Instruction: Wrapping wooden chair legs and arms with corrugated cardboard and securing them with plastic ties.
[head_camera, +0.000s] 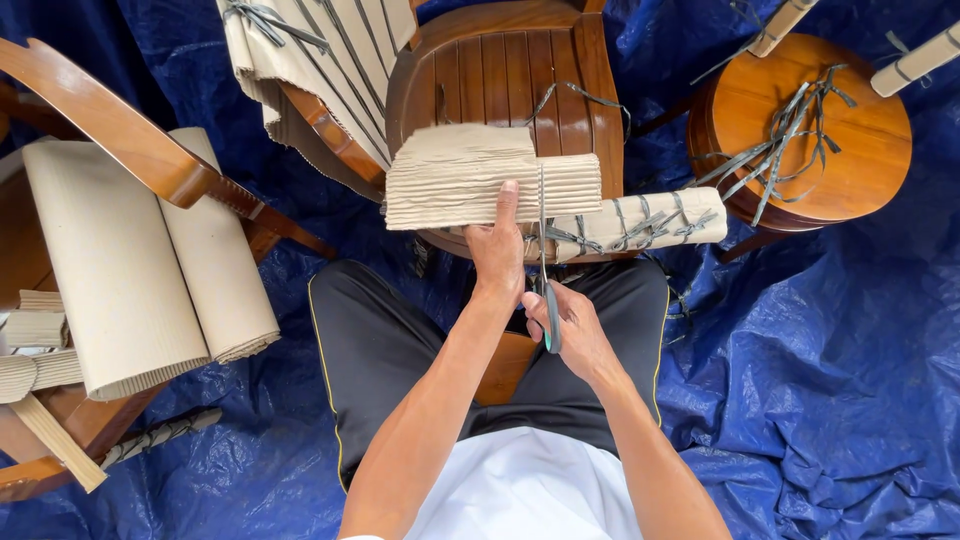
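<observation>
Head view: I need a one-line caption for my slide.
Left hand steadies folded corrugated cardboard on a wooden chair while right hand cuts with scissors.

The corrugated cardboard sheet (490, 178) under the left hand (497, 250) is matt, ribbed brown paper, and the scissors (545, 270) in the right hand (570, 325) show grey metal blades and a smooth teal plastic grip. The wooden chair seat (500, 70) at twelve o'clock and the round stool (800, 130) at two o'clock are glossy varnished wood. A crinkled, shiny blue plastic tarpaulin (820, 380) covers the floor, and the rolled cardboard (130, 270) at nine o'clock is dull and ridged.
</observation>
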